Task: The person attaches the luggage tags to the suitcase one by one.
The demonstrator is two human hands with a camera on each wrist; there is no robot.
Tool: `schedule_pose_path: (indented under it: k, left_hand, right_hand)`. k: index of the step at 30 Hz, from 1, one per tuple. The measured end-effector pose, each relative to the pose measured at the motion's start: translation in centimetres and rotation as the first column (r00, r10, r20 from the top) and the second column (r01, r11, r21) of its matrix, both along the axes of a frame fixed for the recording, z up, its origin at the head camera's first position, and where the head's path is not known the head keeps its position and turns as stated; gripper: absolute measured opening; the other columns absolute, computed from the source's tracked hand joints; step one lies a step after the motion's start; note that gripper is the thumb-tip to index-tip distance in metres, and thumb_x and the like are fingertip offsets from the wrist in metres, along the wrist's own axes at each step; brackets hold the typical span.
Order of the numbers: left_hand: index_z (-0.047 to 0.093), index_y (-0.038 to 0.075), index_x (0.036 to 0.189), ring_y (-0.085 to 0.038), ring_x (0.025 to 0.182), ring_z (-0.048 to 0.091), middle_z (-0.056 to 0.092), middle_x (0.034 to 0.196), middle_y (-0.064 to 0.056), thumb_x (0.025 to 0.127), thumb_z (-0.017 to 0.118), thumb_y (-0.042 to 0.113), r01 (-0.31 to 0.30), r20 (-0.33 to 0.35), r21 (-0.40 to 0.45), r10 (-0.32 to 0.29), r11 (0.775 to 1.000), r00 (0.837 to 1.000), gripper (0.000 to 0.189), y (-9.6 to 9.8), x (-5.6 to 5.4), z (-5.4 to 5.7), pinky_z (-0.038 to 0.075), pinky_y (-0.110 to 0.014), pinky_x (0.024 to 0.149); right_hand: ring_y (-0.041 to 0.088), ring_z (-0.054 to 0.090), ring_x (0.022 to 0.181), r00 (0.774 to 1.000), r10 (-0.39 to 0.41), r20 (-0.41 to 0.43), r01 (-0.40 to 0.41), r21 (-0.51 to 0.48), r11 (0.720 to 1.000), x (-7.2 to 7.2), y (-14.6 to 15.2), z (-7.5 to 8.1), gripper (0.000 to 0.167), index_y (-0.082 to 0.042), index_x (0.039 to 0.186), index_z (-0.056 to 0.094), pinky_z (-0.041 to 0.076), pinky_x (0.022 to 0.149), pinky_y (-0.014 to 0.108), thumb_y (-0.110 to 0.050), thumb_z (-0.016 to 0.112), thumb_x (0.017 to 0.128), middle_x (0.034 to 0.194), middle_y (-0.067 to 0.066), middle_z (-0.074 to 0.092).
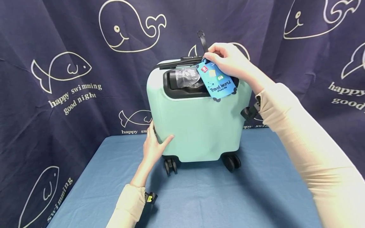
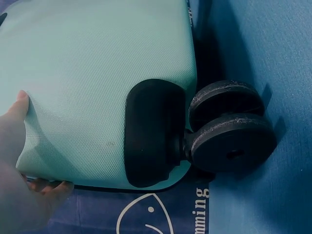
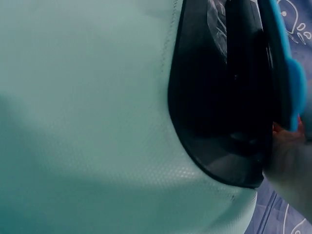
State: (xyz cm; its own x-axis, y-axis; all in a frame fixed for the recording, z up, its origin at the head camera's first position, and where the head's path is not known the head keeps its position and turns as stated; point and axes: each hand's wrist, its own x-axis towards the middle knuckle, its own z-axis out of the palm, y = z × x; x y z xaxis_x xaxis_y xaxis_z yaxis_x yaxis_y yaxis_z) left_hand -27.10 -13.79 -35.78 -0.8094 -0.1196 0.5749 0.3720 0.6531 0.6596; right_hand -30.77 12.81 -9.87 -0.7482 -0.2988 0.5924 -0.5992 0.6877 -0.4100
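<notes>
Against navy fish-print cloth point(image 1: 77, 28), gripping wheeled suitcase point(image 1: 202, 126) with left fingers point(image 1: 151, 129), probably to prevent rolling; pinching blue tag point(image 1: 218, 83) with right fingers point(image 1: 213, 57).

Blue tag point(image 1: 217, 81): "Travel World", "around the"; navy curtain point(image 1: 182, 19): "happy swimming", "good night", repeated

Mint-green suitcase point(image 1: 205, 126), black wheels point(image 1: 232, 162), bright-blue tag point(image 1: 215, 79), blue cloth point(image 1: 205, 198), navy backdrop point(image 1: 185, 19) in pale whale-and-fish print
</notes>
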Motion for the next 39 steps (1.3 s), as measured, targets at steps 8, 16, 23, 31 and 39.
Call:
schedule_pose_path:
  k: [8,16,23,31,39]
  left_hand:
    - [0.019,0.012,0.149,-0.036,0.121,0.049,0.037,0.146,-0.012,0.076,0.073,0.049,-0.006,0.007,0.000,0.006,1.000,1.000,0.099,0.0,0.0,0.1,0.042,-0.054,0.090]
    - [0.017,0.015,0.150,-0.033,0.123,0.048,0.037,0.146,-0.011,0.077,0.073,0.047,-0.001,-0.002,-0.004,0.001,1.000,1.000,0.097,-0.1,0.0,0.0,0.042,-0.054,0.091]
    - [0.018,0.014,0.150,-0.033,0.123,0.049,0.038,0.145,-0.011,0.077,0.073,0.047,0.003,-0.003,-0.002,-0.003,1.000,1.000,0.097,0.1,0.1,0.0,0.043,-0.053,0.090]
    - [0.019,0.014,0.149,-0.033,0.122,0.050,0.040,0.143,-0.012,0.076,0.074,0.047,-0.003,-0.012,-0.001,0.003,1.000,1.000,0.097,0.2,0.1,0.0,0.043,-0.053,0.089]
    - [0.019,0.015,0.149,-0.033,0.120,0.050,0.041,0.141,-0.013,0.076,0.073,0.047,-0.006,0.002,0.000,0.006,1.000,1.000,0.097,0.0,0.0,0.0,0.043,-0.053,0.088]
  right_hand:
    - [0.005,0.043,0.064,0.998,-0.056,0.015,0.055,0.050,0.997,-0.4,-0.1,0.3,0.029,-0.004,0.094,0.063,0.031,0.064,0.020,-0.031,0.053,0.094,0.068,-0.010,0.051]
    - [0.009,0.042,0.069,0.994,-0.093,-0.064,0.098,0.077,0.992,-0.8,-0.2,0.1,0.028,-0.002,0.095,0.063,0.030,0.068,0.020,-0.028,0.054,0.094,0.076,0.002,0.053]
    - [0.012,0.043,0.073,0.996,-0.063,-0.070,0.067,0.064,0.996,-1.2,-0.3,0.3,0.027,-0.003,0.094,0.063,0.029,0.070,0.020,-0.029,0.056,0.093,0.083,0.005,0.056]
    - [0.009,0.043,0.070,1.000,-0.016,0.024,0.016,-0.015,1.000,-1.8,0.2,0.7,0.022,-0.011,0.086,0.059,0.030,0.067,0.020,-0.033,0.057,0.092,0.076,-0.008,0.050]
    - [0.009,0.044,0.076,0.996,-0.016,0.086,0.012,0.055,0.998,-2.2,0.1,1.2,0.027,-0.011,0.091,0.061,0.030,0.069,0.021,-0.037,0.055,0.092,0.082,-0.005,0.052]
